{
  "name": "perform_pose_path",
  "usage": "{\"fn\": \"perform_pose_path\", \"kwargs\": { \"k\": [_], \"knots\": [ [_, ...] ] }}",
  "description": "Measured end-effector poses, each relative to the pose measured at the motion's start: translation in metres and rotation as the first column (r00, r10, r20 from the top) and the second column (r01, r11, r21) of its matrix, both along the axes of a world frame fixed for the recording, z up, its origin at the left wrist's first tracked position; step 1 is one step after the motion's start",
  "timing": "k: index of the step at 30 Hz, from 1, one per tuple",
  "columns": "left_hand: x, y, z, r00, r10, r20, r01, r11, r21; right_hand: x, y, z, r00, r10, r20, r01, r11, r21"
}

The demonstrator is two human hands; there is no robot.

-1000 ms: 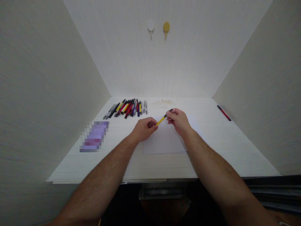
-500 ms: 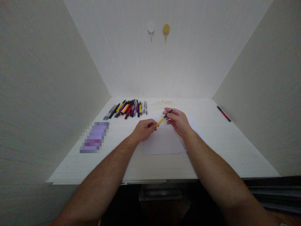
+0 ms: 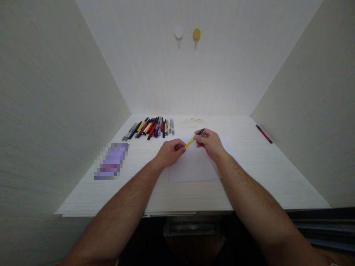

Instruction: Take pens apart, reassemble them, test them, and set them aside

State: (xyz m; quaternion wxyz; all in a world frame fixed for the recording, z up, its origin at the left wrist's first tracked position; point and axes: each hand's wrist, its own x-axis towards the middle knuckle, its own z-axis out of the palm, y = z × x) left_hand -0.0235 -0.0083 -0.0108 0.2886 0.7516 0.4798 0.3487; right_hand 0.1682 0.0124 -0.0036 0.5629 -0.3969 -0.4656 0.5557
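A yellow pen with a black end (image 3: 189, 142) is held tilted above a white sheet of paper (image 3: 194, 168), its black end up and to the right. My left hand (image 3: 171, 152) pinches the lower yellow end between thumb and fingers. Around the black part, the fingers of my right hand (image 3: 210, 143) are closed. Back left of my hands lies a row of many pens (image 3: 149, 128), in red, yellow, black, blue and clear.
A blurred purple object (image 3: 113, 160) lies on the left of the white table (image 3: 277, 177). One red and black pen (image 3: 264, 133) rests near the right wall. Two round hooks (image 3: 196, 34) are on the back wall.
The fingers of my right hand have closed round the black part of the pen; they were more spread before. My left hand has kept its pinch on the yellow end.
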Motion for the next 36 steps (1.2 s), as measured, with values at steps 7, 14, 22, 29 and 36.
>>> {"fn": "perform_pose_path", "kwargs": {
  "k": [7,14,22,29,36],
  "knots": [
    [0.0,0.0,0.002,1.0,0.022,-0.012,-0.022,1.0,0.002,0.001,0.0,0.003,0.998,-0.028,-0.058,0.029,0.999,0.03],
    [-0.002,0.003,-0.002,0.998,0.021,-0.054,-0.02,1.0,0.009,0.002,-0.001,0.009,0.988,-0.107,-0.113,0.113,0.993,0.044],
    [-0.002,0.003,-0.002,0.998,0.022,-0.052,-0.022,1.0,0.011,0.006,0.003,0.009,0.966,-0.15,-0.209,0.159,0.987,0.028],
    [-0.003,0.003,-0.003,0.999,0.023,-0.031,-0.022,1.0,0.007,0.013,0.008,0.012,0.899,-0.268,-0.347,0.276,0.961,-0.028],
    [-0.002,0.003,-0.003,0.998,0.042,0.056,-0.042,0.999,0.007,0.009,0.007,0.006,0.965,-0.161,-0.206,0.145,0.985,-0.094]
  ]
}}
